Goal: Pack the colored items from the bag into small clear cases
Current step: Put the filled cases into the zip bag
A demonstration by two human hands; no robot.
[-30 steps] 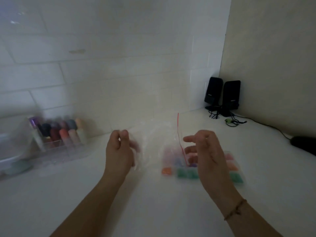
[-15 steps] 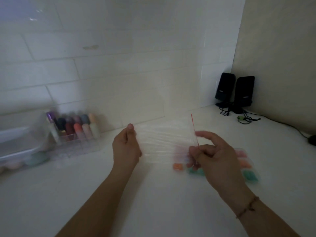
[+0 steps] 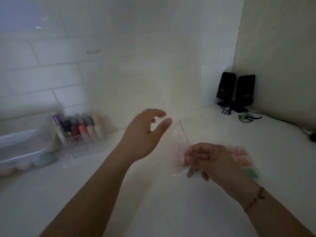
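Beside the speakers [image 3: 236,91], right hand [image 3: 207,161] pinched the emptied-looking bag [image 3: 181,144]; left hand [image 3: 145,134] loose, holding nothing; colored items [image 3: 242,159] seemingly cased.

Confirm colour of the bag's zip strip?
Red; the zip strip on the clear bag shows in the head view.

Counter [image 3: 153,211] runs to the tiled wall behind and a side wall at right. Organizer [image 3: 80,134] of upright sticks far left against the wall, a lidded tray [image 3: 22,151] just left of it. 2 speakers [image 3: 236,91] side by side in the back right corner, cables [image 3: 246,118] before them. Bag [image 3: 181,151] at centre in the right hand [image 3: 208,159]; left hand [image 3: 145,134] just left of it, raised. Case of items [image 3: 244,159] on the counter behind the right hand.
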